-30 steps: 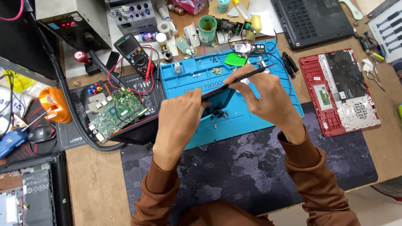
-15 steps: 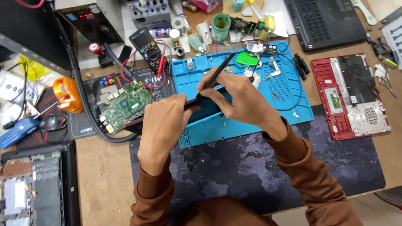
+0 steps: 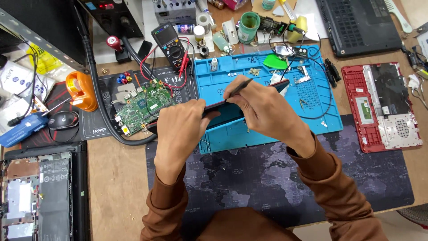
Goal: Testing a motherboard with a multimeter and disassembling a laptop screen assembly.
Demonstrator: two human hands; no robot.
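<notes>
My left hand point(image 3: 180, 129) grips the left end of a thin dark phone-like device point(image 3: 232, 109) held on edge above the blue silicone work mat point(image 3: 312, 116). My right hand point(image 3: 263, 109) rests on the device's right half and pinches a slim black tool point(image 3: 240, 85), its tip at the device's upper edge. Much of the device is hidden behind both hands; its far end point(image 3: 281, 84) shows a reddish rim. Both sleeves are brown.
A green circuit board point(image 3: 143, 106) lies left of the mat, with a multimeter point(image 3: 169, 42) and red leads behind it. A red laptop shell point(image 3: 383, 105) sits at right, an opened laptop point(image 3: 40, 192) at lower left, an orange holder point(image 3: 82, 91), a mouse point(image 3: 62, 120), bottles and small parts at the back.
The view has shifted a little. Both hands keep their hold on the device, and the black tool's tip has slid along its upper edge.
</notes>
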